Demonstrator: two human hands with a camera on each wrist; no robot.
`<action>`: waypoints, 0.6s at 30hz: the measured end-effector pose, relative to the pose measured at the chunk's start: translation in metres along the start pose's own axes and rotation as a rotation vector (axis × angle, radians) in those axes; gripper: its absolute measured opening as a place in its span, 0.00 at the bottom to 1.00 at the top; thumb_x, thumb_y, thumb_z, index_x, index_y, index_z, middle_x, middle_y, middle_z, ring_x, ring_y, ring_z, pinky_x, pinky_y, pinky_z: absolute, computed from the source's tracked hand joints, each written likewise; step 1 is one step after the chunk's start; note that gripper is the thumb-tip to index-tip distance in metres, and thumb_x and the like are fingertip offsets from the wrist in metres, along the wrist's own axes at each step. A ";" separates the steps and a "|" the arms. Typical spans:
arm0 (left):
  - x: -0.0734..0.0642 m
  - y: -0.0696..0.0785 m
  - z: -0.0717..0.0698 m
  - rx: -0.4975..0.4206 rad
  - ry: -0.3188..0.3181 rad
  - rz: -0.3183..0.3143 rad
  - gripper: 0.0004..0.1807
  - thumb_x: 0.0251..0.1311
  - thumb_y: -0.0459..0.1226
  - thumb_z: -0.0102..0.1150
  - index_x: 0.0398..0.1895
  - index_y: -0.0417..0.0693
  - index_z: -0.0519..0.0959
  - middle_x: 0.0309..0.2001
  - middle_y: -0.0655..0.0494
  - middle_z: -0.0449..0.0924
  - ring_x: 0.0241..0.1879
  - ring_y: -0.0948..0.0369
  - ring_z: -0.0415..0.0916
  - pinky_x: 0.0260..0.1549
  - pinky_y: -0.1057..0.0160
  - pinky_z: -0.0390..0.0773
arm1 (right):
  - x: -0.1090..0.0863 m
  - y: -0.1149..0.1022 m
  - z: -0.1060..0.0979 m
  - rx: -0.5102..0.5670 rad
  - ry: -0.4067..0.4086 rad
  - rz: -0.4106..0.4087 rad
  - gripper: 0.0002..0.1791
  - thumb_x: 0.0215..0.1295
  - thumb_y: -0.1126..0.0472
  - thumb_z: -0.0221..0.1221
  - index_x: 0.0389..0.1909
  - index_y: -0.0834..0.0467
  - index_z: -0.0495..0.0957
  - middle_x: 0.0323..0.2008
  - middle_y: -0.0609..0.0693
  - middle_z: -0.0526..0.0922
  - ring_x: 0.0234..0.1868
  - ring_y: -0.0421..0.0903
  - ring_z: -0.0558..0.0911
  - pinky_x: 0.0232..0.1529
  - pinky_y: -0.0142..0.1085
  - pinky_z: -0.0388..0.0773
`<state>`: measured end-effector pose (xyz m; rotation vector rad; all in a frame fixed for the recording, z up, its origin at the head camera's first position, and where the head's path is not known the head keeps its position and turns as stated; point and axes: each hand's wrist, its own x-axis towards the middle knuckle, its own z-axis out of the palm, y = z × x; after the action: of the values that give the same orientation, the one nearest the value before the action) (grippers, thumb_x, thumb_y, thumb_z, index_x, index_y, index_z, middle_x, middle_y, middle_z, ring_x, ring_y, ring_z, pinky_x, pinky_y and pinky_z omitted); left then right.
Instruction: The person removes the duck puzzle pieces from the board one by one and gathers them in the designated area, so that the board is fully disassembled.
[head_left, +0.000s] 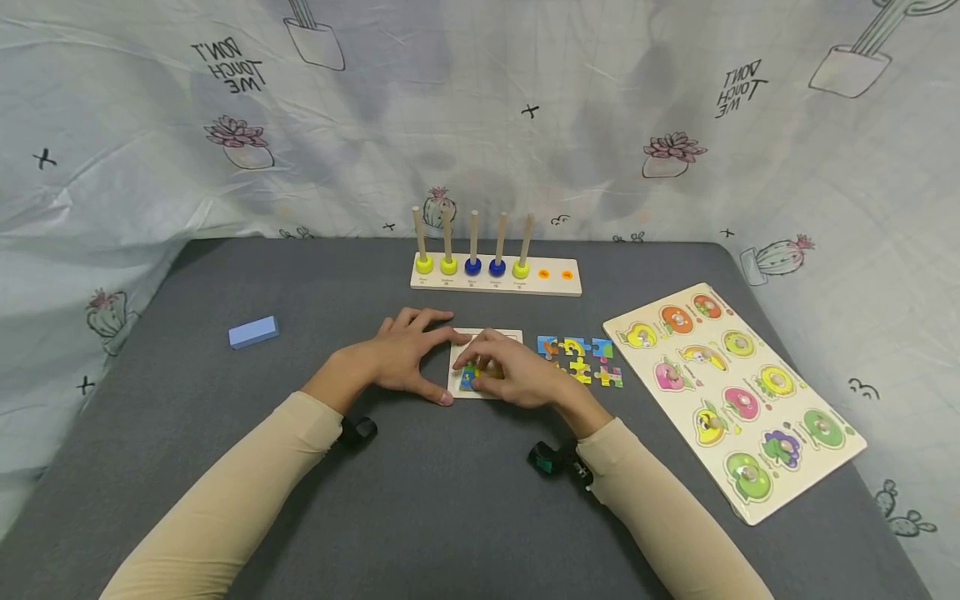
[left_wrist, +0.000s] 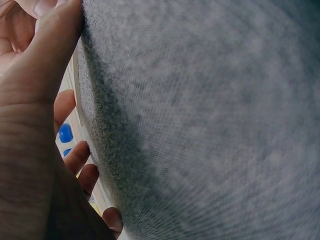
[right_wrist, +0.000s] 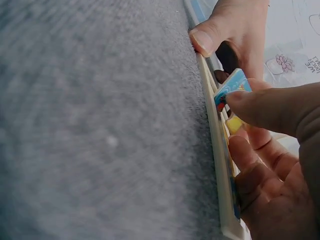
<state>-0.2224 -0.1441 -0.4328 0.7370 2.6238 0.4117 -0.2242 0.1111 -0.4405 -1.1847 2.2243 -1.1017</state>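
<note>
A small wooden puzzle board (head_left: 512, 336) lies on the grey table with both hands at it. My right hand (head_left: 521, 371) is over the board, and in the right wrist view its thumb and fingers pinch a blue jigsaw piece (right_wrist: 235, 86), tilted up above the board's edge. My left hand (head_left: 401, 354) rests at the board's left side with fingers spread, the thumb at the near left corner and the index finger at the far left. Much of the board's inside is hidden by the right hand. Loose jigsaw pieces (head_left: 580, 370) lie right of the board.
Behind the board stands a wooden counting stand (head_left: 495, 284) with upright pegs and yellow and blue rings. A large fruit peg puzzle (head_left: 678, 375) lies at the right, angled. At the left is a blue block (head_left: 253, 332). A printed cloth (head_left: 480, 108) hangs behind the table.
</note>
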 end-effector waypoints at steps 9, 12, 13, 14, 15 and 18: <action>0.001 0.000 0.000 -0.002 -0.003 0.003 0.53 0.46 0.74 0.67 0.77 0.77 0.63 0.83 0.57 0.45 0.77 0.45 0.46 0.66 0.34 0.55 | -0.002 0.008 -0.002 0.062 0.047 -0.049 0.09 0.72 0.67 0.62 0.50 0.55 0.84 0.46 0.50 0.78 0.37 0.45 0.77 0.42 0.38 0.78; 0.001 0.000 0.000 -0.005 0.000 0.002 0.52 0.46 0.74 0.68 0.77 0.76 0.64 0.82 0.56 0.46 0.77 0.45 0.46 0.66 0.34 0.55 | -0.003 0.008 -0.004 0.095 0.036 -0.043 0.08 0.72 0.67 0.62 0.47 0.56 0.84 0.45 0.49 0.80 0.38 0.43 0.80 0.43 0.38 0.79; 0.001 0.000 -0.001 -0.005 0.001 0.001 0.52 0.45 0.74 0.68 0.77 0.76 0.64 0.82 0.56 0.46 0.77 0.45 0.47 0.66 0.34 0.55 | -0.004 0.008 -0.005 0.101 0.031 -0.040 0.07 0.72 0.67 0.62 0.46 0.56 0.84 0.45 0.49 0.81 0.38 0.43 0.80 0.44 0.37 0.80; 0.000 0.000 -0.001 -0.006 0.001 0.000 0.52 0.45 0.74 0.68 0.77 0.76 0.64 0.82 0.56 0.46 0.76 0.45 0.47 0.66 0.34 0.56 | -0.004 0.008 -0.006 0.107 0.026 -0.039 0.06 0.72 0.68 0.62 0.46 0.57 0.84 0.44 0.49 0.81 0.38 0.43 0.80 0.43 0.37 0.80; 0.000 0.000 -0.001 -0.008 0.001 -0.001 0.53 0.45 0.74 0.68 0.77 0.76 0.64 0.82 0.56 0.46 0.76 0.45 0.47 0.66 0.34 0.56 | -0.004 0.007 -0.007 0.109 0.022 -0.040 0.06 0.72 0.68 0.62 0.45 0.57 0.84 0.44 0.49 0.82 0.38 0.42 0.80 0.44 0.37 0.79; 0.000 0.001 -0.002 -0.011 -0.002 -0.005 0.53 0.45 0.74 0.69 0.77 0.76 0.64 0.82 0.56 0.46 0.76 0.46 0.47 0.66 0.35 0.56 | -0.005 0.006 -0.009 0.113 0.017 -0.044 0.05 0.72 0.68 0.62 0.43 0.58 0.85 0.43 0.48 0.82 0.39 0.43 0.80 0.45 0.38 0.79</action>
<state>-0.2230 -0.1439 -0.4309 0.7272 2.6194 0.4231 -0.2299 0.1215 -0.4397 -1.1865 2.1266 -1.2418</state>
